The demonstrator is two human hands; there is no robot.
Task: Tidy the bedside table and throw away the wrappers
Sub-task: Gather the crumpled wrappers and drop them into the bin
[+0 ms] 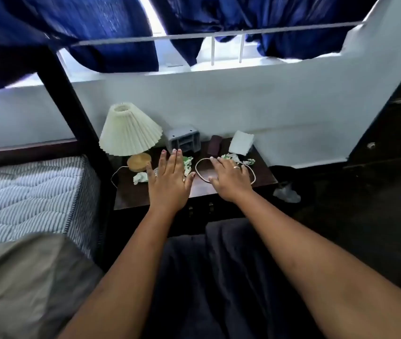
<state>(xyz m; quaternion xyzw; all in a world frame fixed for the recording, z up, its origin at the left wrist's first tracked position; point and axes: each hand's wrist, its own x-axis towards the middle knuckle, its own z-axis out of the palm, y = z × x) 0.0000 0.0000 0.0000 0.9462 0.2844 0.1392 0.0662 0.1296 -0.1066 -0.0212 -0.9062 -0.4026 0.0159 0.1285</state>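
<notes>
Wrappers: crumpled foil or paper scraps, white with green print. Judged near weightless, soft, crushable, springy after a squeeze; no fragility, little slip. They should take a loose pinch anywhere on the wad, best across the bulkiest fold, or be raked together into the palm.

Left hand (170,178) flat over the bedside table (133,195), fingers straight and together, holding nothing. Right hand (230,178) spread, fingers slightly bent, also holding nothing. Cannot tell if either palm touches the top.

Where they lie from the hands:
- green-and-white wrapper (187,165) just beside the left hand on its thumb side, between both hands
- white crumpled scrap (140,178) just off the left hand's little-finger edge, near the lamp base (138,162)
- third wrapper wad (238,158) just past the right hand's ring and little fingers, green bits trailing outward

A thin loop (200,172), cord or band, unclear which, runs under the right hand; judged limp and light, likely to snag on the fingers.

Beyond the fingertips: pleated lamp (131,132), grey organiser (184,141), dark case (215,145), white packet (241,141).

No bin in view.
</notes>
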